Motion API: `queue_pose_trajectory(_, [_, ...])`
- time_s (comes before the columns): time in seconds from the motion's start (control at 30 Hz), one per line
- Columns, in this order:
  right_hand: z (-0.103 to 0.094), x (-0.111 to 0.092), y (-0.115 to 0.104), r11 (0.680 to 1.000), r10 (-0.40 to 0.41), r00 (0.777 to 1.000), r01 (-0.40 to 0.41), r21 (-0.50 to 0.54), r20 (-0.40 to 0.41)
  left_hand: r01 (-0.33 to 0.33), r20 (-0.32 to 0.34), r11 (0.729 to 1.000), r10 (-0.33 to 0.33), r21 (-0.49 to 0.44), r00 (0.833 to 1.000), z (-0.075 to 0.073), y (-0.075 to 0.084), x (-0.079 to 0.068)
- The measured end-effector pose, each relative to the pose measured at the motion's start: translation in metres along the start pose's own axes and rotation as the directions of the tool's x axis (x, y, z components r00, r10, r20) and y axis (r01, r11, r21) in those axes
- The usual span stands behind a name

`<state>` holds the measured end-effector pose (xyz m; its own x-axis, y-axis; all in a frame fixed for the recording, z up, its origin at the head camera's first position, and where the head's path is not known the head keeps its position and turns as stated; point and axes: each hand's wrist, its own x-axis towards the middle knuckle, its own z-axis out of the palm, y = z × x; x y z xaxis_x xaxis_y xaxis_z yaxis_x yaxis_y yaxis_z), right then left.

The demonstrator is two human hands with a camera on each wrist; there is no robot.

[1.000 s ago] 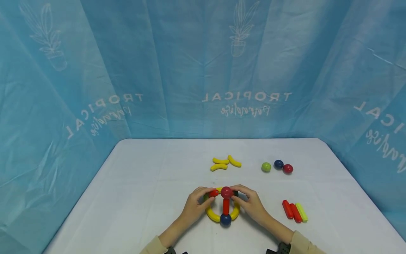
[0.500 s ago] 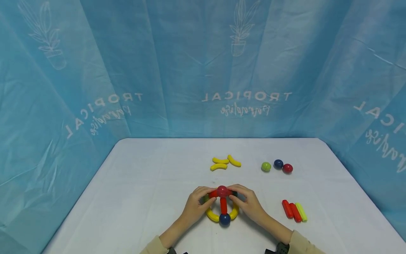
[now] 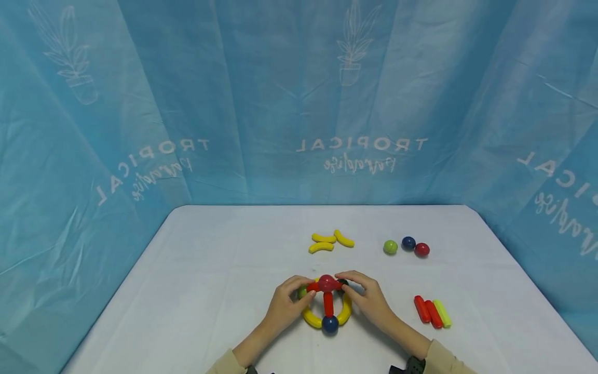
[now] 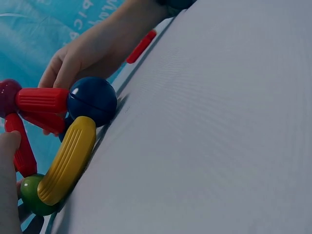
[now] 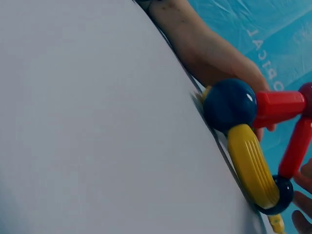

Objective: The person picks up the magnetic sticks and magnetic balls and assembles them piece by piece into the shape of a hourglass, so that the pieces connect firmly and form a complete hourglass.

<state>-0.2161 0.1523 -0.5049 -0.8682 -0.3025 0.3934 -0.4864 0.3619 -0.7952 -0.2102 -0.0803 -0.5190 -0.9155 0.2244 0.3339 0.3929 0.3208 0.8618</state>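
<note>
Ball-and-rod frame [image 3: 328, 304]: might be popping apart if I'm pressing unevenly, tbh
Left hand [image 3: 287, 302]: pinching its left side
Right hand [image 3: 372, 300]: pinching its right

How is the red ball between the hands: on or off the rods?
On: red rods meet the red ball in both wrist views.

A blue, apparently plastic curtain [image 3: 280, 109] bearing mirrored lettering [image 3: 361, 144] hangs behind the white table [image 3: 205, 275].

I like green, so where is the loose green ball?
In the head view, the loose green ball sits right of centre on the table, left of the loose blue ball.
</note>
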Motion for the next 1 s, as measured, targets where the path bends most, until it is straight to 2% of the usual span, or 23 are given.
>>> queue_pose_trajectory(0.17, [-0.015, 0.004, -0.003, 0.996, 0.036, 0.991, -0.046, -0.077, -0.128, 0.023, -0.021, 1.000, -0.022, 0.006, 1.000, 0.000, 0.001, -0.001])
queue_pose_trajectory(0.27, [-0.033, 0.002, -0.005, 0.989, 0.019, 0.979, -0.048, -0.140, -0.201, 0.043, -0.042, 0.999, -0.043, 0.007, 0.998, 0.000, 0.000, 0.000])
queue_pose_trajectory(0.37, [-0.057, -0.007, -0.004, 0.976, -0.004, 0.960, -0.058, -0.212, -0.281, 0.038, -0.043, 0.999, -0.038, -0.013, 0.998, -0.001, 0.000, 0.001])
queue_pose_trajectory(0.43, [-0.074, -0.019, -0.002, 0.960, 0.000, 0.941, -0.095, -0.263, -0.338, 0.025, -0.032, 0.999, -0.026, -0.023, 0.999, -0.001, 0.000, 0.003])
queue_pose_trajectory(0.5, [-0.091, -0.032, 0.000, 0.934, 0.042, 0.920, -0.174, -0.310, -0.389, 0.016, -0.026, 0.999, -0.016, -0.028, 1.000, 0.000, 0.000, 0.003])
queue_pose_trajectory(0.57, [-0.104, -0.046, 0.001, 0.892, 0.120, 0.900, -0.283, -0.352, -0.419, 0.015, -0.031, 1.000, -0.016, -0.023, 0.999, 0.000, 0.001, 0.004])
queue_pose_trajectory(0.7, [-0.120, -0.069, 0.000, 0.799, 0.280, 0.861, -0.454, -0.394, -0.424, 0.048, -0.063, 0.999, -0.048, 0.002, 0.997, 0.001, 0.003, 0.004])
queue_pose_trajectory(0.8, [-0.124, -0.082, 0.000, 0.752, 0.380, 0.836, -0.528, -0.394, -0.396, 0.072, -0.072, 0.997, -0.071, 0.012, 0.995, 0.000, 0.012, 0.003])
queue_pose_trajectory(1.0, [-0.128, -0.091, 0.006, 0.694, 0.506, 0.785, -0.616, -0.373, -0.357, 0.094, -0.045, 0.996, -0.094, -0.011, 0.995, -0.010, 0.041, -0.002])
